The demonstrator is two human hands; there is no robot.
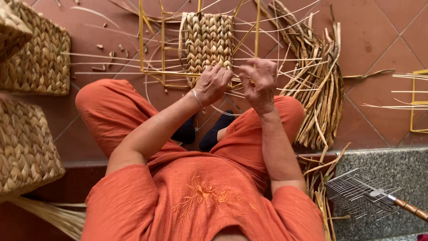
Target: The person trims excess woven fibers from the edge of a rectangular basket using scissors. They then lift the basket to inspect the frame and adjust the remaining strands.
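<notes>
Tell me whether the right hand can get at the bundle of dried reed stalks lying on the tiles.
Probably yes: the right hand works at the woven panel's edge, and the bundle of dried reed stalks lies just beside it on that side, with only thin loose strands between.

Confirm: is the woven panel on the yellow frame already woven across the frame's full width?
No: the woven panel fills only a middle strip of the yellow frame, with bare rods and loose strands on either side.

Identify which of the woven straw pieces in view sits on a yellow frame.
The narrow woven panel just beyond the left hand and right hand. It sits inside the yellow frame; the finished woven pieces at left lie frameless.
</notes>
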